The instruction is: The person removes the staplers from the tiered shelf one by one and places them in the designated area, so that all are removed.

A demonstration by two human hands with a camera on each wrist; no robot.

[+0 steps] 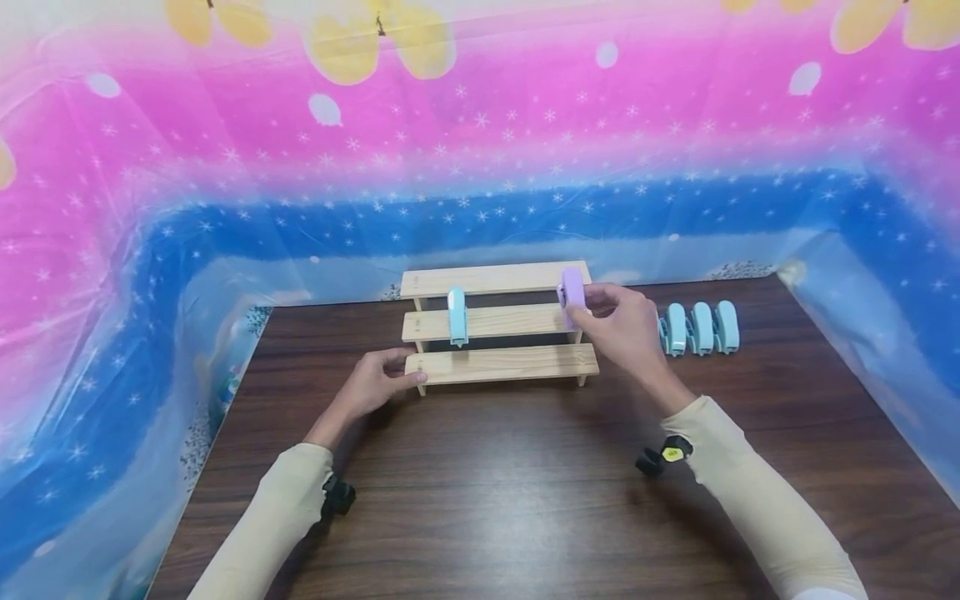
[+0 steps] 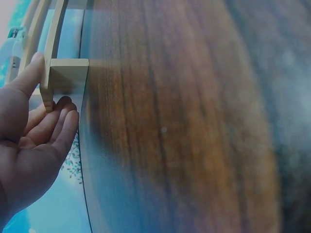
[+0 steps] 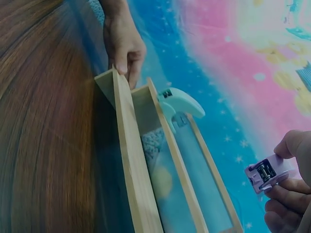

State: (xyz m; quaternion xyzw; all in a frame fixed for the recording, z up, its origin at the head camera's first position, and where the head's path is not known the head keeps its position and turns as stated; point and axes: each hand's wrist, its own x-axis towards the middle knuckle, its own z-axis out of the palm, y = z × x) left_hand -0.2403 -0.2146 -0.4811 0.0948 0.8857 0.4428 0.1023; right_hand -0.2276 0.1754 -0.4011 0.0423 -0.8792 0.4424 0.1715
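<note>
A three-tier wooden shelf rack point(image 1: 502, 364) stands on the table. My left hand point(image 1: 372, 383) holds the left end of its lowest tier, thumb on the upper side and fingers curled below, as the left wrist view shows. One mint-green stapler point(image 1: 457, 317) sits on the middle tier near the left; in the right wrist view this mint-green stapler point(image 3: 181, 103) overhangs the board. Between thumb and fingers, my right hand point(image 1: 626, 329) pinches a purple stapler point(image 1: 572, 297) at the rack's right end. The purple stapler point(image 3: 267, 173) shows its metal inside in the right wrist view.
To the right of the rack, several mint-green staplers point(image 1: 701, 328) stand in a row on the dark wooden table point(image 1: 487, 483), partly behind my right hand. A pink and blue patterned cloth point(image 1: 480, 192) hangs around the table's back and sides.
</note>
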